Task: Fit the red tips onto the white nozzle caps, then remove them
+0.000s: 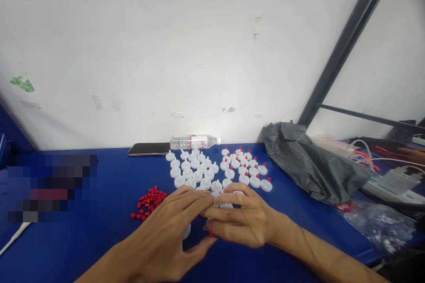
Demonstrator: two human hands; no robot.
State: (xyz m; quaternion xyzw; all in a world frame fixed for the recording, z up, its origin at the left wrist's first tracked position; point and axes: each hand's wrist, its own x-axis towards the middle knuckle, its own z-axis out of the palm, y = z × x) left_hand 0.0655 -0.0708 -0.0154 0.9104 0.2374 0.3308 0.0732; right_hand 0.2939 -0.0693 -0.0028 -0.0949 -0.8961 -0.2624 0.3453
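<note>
My left hand (172,225) and my right hand (241,219) meet at the front middle, fingers bent and fingertips together. A small red tip cap (211,233) shows between my left thumb and my right fingers. Beside it is a pale edge, mostly covered by the fingers. Under my left palm, part of a white round lid (187,231) shows. Just beyond the hands stand several white nozzle lids (179,181) with bare spouts. To their right are several white lids with red tips (255,181). Loose red tip caps (151,201) lie heaped left of my left hand.
A phone (148,149) and a clear plastic bottle (194,141) lie along the white wall. At the right are a dark grey plastic bag (312,163), a clear bag (381,225) and cables. A blurred-out patch (49,188) covers something on the blue table's left side.
</note>
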